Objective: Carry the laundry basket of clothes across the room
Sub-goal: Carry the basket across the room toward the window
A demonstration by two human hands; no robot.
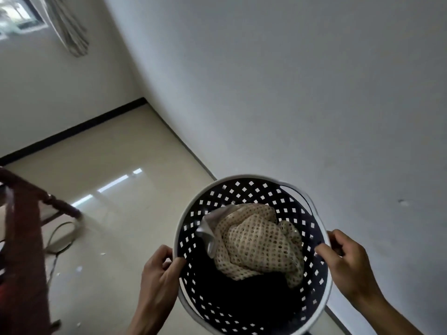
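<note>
A round dark laundry basket (242, 189) with a white rim and square holes is held up off the floor in front of me, close to the wall on the right. Inside it lie a beige mesh garment (258, 247), a grey piece of cloth (208, 230) and dark clothes (242, 293) beneath. My left hand (159, 274) grips the rim on the left side, thumb inside. My right hand (346, 259) grips the rim on the right side, fingers curled over the edge.
A white wall (314, 93) runs along the right. Glossy beige floor tiles (116, 170) stretch ahead to a wall with a black skirting. Dark wooden furniture (21, 226) stands at left with a cable (60, 238) on the floor. A curtain (67, 25) and a window are at upper left.
</note>
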